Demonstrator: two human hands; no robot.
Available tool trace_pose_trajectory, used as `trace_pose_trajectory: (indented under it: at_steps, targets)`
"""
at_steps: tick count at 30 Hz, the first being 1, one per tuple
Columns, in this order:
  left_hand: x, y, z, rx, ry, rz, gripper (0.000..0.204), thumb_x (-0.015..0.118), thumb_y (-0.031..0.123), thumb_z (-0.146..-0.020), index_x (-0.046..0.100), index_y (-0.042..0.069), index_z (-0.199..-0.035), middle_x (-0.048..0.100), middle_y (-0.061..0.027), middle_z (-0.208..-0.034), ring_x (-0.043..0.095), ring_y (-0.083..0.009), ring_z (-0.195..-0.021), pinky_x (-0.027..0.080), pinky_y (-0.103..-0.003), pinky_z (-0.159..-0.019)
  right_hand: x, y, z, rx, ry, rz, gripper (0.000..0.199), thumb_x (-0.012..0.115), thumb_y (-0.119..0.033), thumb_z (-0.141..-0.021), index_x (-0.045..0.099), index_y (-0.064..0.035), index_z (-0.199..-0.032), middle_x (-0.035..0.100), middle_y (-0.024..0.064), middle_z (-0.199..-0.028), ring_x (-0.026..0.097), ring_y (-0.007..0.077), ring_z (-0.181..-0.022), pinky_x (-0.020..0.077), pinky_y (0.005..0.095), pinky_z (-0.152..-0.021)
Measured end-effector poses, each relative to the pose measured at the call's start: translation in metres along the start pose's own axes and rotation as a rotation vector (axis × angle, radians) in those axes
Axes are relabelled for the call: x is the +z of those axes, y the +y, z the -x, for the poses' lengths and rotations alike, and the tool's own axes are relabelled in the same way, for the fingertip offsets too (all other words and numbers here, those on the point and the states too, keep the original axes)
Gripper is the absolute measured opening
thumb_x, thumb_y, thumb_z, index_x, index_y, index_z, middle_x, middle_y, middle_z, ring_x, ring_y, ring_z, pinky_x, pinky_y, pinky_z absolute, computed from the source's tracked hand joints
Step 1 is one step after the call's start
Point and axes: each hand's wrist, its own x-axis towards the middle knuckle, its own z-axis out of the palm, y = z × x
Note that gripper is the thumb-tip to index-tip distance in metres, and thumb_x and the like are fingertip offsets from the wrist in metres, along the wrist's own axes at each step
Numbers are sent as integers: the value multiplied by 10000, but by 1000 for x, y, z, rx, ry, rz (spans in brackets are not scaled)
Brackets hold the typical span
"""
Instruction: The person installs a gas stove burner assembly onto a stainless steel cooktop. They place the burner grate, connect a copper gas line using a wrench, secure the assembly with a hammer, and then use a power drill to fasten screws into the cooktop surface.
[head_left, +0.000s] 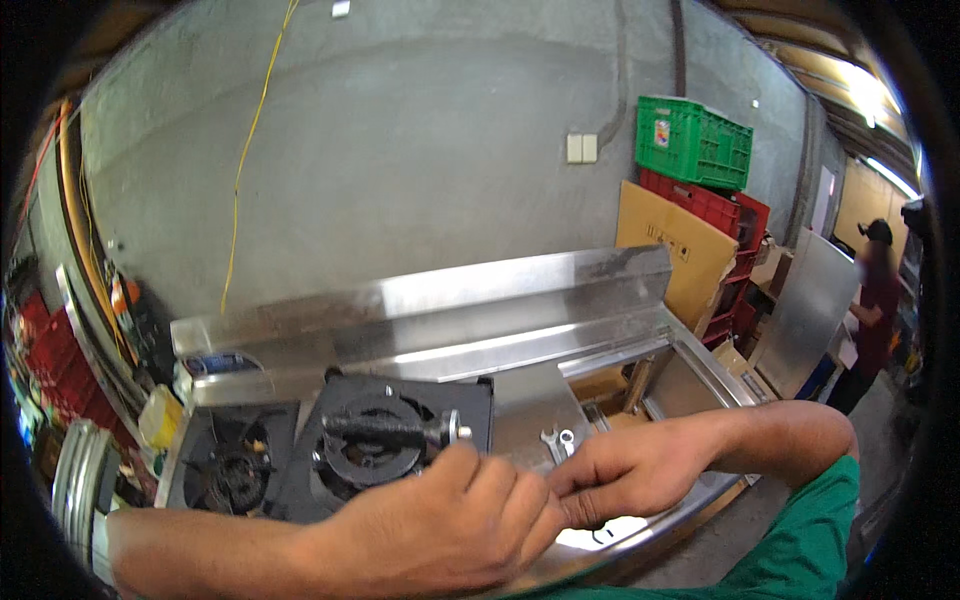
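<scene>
My left hand [440, 525] is closed in a fist in front of the stove, and what it grips is hidden. My right hand [630, 475] has its fingers pressed together, meeting the left fist; anything between them is out of sight. Just beyond the fists, a black cast burner [375, 437] with a short pipe and metal end fitting rests upside down or tilted, I cannot tell which, on a black square stove grate [465, 400]. The heads of two wrenches [552, 447] show beside my right hand, their handles partly covered.
A second burner [238, 475] sits at left in the steel stove [525, 405]. Right of it is an open frame bay [665, 375]. Cardboard [665, 245], a green crate [690, 145] and red crates [690, 198] stand by the wall. A person [875, 310] stands far right.
</scene>
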Motion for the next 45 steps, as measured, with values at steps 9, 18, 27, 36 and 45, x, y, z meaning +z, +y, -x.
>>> trace_pose_trajectory:
  at_steps: [9, 18, 27, 36, 45]
  targets:
    - [-82, 19, -40, 239, -34, -318, 173, 545, 224, -891, 591, 86, -798, 416, -1, -668, 425, -145, -602, 347, -300, -573, 14, 13, 2, -253, -395, -19, 342, 450, -299, -1079, 541, 17, -984, 508, -24, -848, 509, 113, -794, 437, 272, -714]
    - [-95, 36, -58, 165, -43, -298, 241, 577, 254, -905, 506, 136, -708, 390, 11, -638, 408, -132, -556, 305, -293, -534, 43, -8, 58, -349, 8, 185, 379, 505, -354, -1054, 631, 4, -1042, 550, 54, -682, 528, 225, -625, 434, 374, -588]
    - [-127, 11, -54, -59, 142, 9, 370, 753, 299, -798, 468, 159, -608, 381, 26, -547, 429, -132, -429, 313, -286, -411, 81, -123, 119, -65, 400, 1058, 229, 517, -224, -1010, 554, 0, -976, 631, 140, -843, 669, 298, -821, 542, 399, -718]
    - [-114, 10, -37, -360, 174, 344, 336, 640, 285, -945, 482, 103, -709, 504, -79, -604, 548, -296, -518, 428, -399, -471, 64, -102, 95, -444, 755, 1754, 141, 569, -146, -883, 546, -22, -819, 631, 127, -651, 697, 272, -567, 538, 385, -451]
    - [-79, 17, -32, -687, 88, 1142, 461, 399, 410, -1076, 503, 28, -839, 449, -111, -615, 454, -276, -532, 404, -394, -538, 49, -74, 82, -473, 914, 2025, 169, 674, -222, -828, 572, -96, -781, 472, -9, -597, 571, 124, -489, 436, 297, -372]
